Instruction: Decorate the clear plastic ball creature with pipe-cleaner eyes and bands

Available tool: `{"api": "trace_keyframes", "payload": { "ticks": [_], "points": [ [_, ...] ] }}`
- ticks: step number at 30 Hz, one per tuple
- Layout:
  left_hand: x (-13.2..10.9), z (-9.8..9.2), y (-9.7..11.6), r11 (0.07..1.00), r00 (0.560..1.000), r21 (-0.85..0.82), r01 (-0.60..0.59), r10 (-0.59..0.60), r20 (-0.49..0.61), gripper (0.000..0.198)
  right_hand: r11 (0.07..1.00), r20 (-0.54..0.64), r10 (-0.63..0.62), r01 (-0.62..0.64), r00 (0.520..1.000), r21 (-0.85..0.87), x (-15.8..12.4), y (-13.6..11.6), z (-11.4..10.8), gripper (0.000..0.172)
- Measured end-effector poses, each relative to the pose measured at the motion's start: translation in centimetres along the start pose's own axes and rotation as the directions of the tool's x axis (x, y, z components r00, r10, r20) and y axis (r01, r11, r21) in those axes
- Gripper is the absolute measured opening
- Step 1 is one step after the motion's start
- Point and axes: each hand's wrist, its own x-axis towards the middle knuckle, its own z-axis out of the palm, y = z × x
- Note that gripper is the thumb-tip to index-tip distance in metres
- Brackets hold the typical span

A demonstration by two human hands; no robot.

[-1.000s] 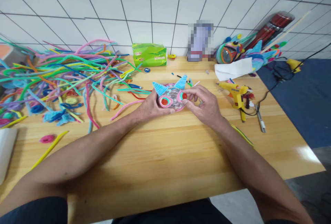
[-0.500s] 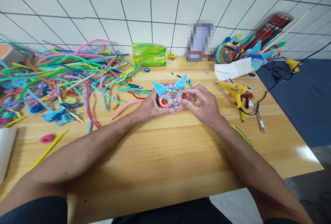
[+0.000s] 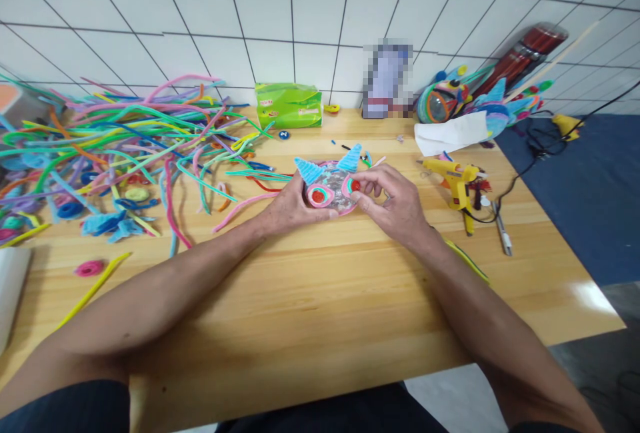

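A round craft face (image 3: 339,201) with a pink rim and a shiny silvery front lies between my hands over the table. Two blue pipe-cleaner ears (image 3: 309,171) stick up from its top edge. My left hand (image 3: 295,205) is closed around its left side, with the thumb along the lower edge. On that side sits a pink and teal eye with a red button (image 3: 318,196). My right hand (image 3: 393,198) pinches the matching eye (image 3: 349,186), which also has a red button at its centre. The tips of the right fingers partly cover that eye.
A heap of coloured pipe cleaners (image 3: 125,133) spreads across the left of the table. Right of my hands lie a yellow glue gun (image 3: 457,183) with its cord and a pen (image 3: 503,230). Along the wall stand a green tissue pack (image 3: 289,106) and a red thermos (image 3: 530,53).
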Motion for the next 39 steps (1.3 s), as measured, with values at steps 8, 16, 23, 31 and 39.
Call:
{"api": "trace_keyframes", "payload": {
  "ticks": [8,16,23,31,39],
  "points": [
    [-0.15,-0.07,0.14,0.999,1.0,0.039,0.022,-0.021,-0.015,0.113,1.0,-0.032,-0.024,0.025,0.999,0.014,-0.13,-0.11,-0.3,0.026],
    [-0.07,-0.05,-0.08,1.0,1.0,0.022,0.01,-0.01,-0.005,0.113,1.0,-0.03,0.003,-0.003,1.0,0.008,-0.17,0.05,-0.05,0.024],
    [-0.28,-0.04,-0.41,1.0,1.0,0.012,0.019,-0.019,-0.011,0.113,1.0,-0.025,0.006,-0.005,1.0,0.011,-0.16,-0.02,0.1,0.024],
    [-0.24,-0.09,-0.22,1.0,1.0,0.01,0.016,-0.016,0.003,0.111,1.0,-0.018,-0.015,0.015,1.0,0.016,-0.16,0.03,0.07,0.022],
    [-0.22,-0.07,-0.1,0.999,1.0,0.031,0.021,-0.021,-0.002,0.112,1.0,-0.001,-0.028,0.028,1.0,0.0,-0.12,0.16,-0.07,0.027]
  ]
}}
